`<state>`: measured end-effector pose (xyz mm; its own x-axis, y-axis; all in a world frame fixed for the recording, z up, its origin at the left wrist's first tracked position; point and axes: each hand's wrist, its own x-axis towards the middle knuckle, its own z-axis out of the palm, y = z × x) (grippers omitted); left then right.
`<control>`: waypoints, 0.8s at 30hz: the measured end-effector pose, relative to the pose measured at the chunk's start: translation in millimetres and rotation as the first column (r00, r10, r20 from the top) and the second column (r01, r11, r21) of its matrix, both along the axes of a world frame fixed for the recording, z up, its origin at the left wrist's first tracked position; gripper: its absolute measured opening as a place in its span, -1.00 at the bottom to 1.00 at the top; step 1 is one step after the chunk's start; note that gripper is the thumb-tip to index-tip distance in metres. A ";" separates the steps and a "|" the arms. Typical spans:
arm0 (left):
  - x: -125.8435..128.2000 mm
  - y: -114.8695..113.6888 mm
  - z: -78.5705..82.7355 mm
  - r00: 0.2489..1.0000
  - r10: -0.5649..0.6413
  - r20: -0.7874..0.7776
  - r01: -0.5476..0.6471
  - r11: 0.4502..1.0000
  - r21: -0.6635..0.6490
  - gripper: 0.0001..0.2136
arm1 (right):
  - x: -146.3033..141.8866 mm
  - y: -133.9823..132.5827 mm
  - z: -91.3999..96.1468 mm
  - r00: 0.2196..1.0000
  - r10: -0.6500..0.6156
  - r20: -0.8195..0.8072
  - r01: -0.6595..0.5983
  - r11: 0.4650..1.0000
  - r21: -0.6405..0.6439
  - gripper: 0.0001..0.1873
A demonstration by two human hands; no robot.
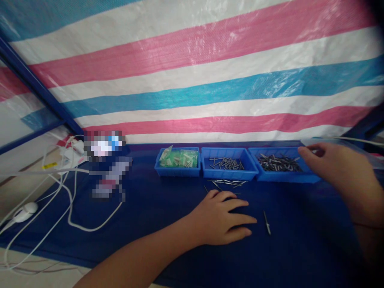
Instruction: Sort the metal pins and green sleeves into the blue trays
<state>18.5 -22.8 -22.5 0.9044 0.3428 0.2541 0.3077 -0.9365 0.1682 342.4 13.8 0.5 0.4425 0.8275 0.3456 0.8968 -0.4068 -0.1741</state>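
Observation:
My left hand (225, 218) lies palm down on the dark blue table, fingers spread, holding nothing that I can see. Just beyond its fingers is a loose group of thin metal pieces that look like blind rivets (229, 183). A single blind rivet (267, 226) lies to the right of the fingertips. At the right end of the right blue bin (288, 177), my right hand (336, 166) has curled fingers over the rim area; what they grip, if anything, is hidden. Dark metal parts (279, 163) fill that bin.
The middle blue bin (229, 174) holds silvery rivet-like pins; the left blue bin (178, 172) holds green-and-white packets (180, 159). Clear plastic (345, 143) lies behind my right hand. White cables (72, 200) tangle at left near blurred items. A striped sheet (192, 72) hangs behind.

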 end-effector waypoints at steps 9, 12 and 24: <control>-3.4 7.4 -2.3 0.998 0.055 -0.029 -0.054 0.998 0.042 -0.81 | -72.7 -14.7 19.6 0.904 0.426 -0.046 -0.402 0.881 0.249 -0.66; -4.8 9.5 -3.9 0.998 0.053 -0.044 -0.051 0.998 0.042 -0.82 | -93.9 -20.1 20.2 0.732 0.652 -0.198 -0.633 0.758 0.154 -0.69; -18.9 20.7 15.4 0.960 0.280 -0.015 -0.279 0.958 0.065 -0.77 | -120.0 -37.7 1.0 0.392 0.768 -0.507 -0.920 0.341 -0.194 -0.78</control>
